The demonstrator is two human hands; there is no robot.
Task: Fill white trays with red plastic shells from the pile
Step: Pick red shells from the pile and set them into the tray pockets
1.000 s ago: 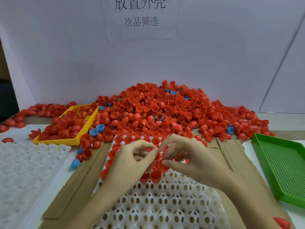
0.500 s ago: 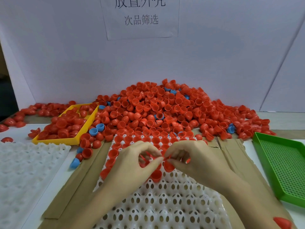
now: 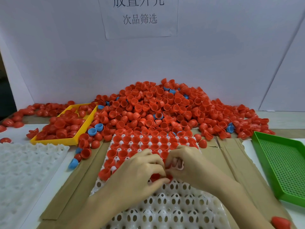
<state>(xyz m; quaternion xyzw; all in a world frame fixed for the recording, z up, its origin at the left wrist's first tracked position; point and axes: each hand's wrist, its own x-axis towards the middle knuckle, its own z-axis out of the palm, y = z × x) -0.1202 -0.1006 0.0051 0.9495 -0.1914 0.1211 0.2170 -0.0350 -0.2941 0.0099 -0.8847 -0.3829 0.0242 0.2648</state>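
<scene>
A big pile of red plastic shells (image 3: 158, 109) with a few blue ones lies against the back wall. In front of it a white perforated tray (image 3: 165, 210) rests on cardboard; its far rows hold red shells (image 3: 125, 146), its near cells are bare. Both hands meet over the tray's middle. My left hand (image 3: 140, 172) pinches a red shell (image 3: 155, 176) between thumb and fingers. My right hand (image 3: 189, 164) has curled fingers touching red shells at the same spot; what it holds is mostly hidden.
A yellow tray (image 3: 72, 141) of red shells sits at the left, loose blue shells (image 3: 94, 129) beside it. A second white tray (image 3: 24, 171) lies at the far left, a green mesh tray (image 3: 283, 164) at the right. One red shell (image 3: 280, 223) lies near the bottom right.
Both hands have moved nearer along the tray and lower onto it, staying together. The view has tilted down slightly.
</scene>
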